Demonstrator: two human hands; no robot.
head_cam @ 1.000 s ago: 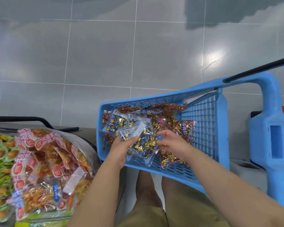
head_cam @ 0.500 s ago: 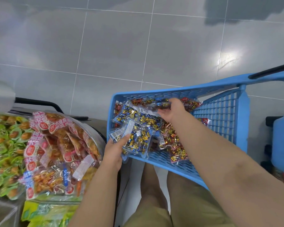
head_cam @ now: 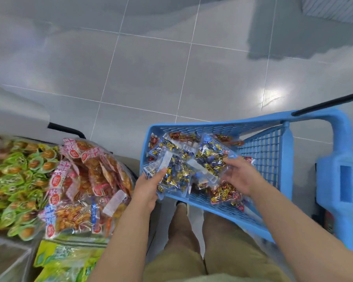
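Several bags of wrapped candy lie heaped in the blue basket (head_cam: 261, 151), and that loose heap is what worries us. Our left hand (head_cam: 148, 187) grips one blue-and-gold candy bag (head_cam: 171, 176) by its near corner, thumb on top, right at the basket's low left edge. Our right hand (head_cam: 239, 176) lies over the heap with its fingers spread and loosely bent. It touches the clear film but, as far as we can tell, has closed on nothing.

The basket sits tilted across our knees (head_cam: 179, 226), and neither hand holds it. If we pull hard on the heap, we judge the whole thing could slide off our lap and spill onto the floor (head_cam: 151, 68).

The film looks slick and the bags overlap. Lifting ours by one corner may drag its neighbours with it, and at that low edge they could tip over the rim. The red candy bag (head_cam: 222, 193) near our right wrist lies close to the near side and looks likeliest to slip.

A one-corner grip could also let the bag swing, twist free and drop between the basket and the snack packs (head_cam: 86, 174) on our left. Bringing the right hand under the bag would steady it.
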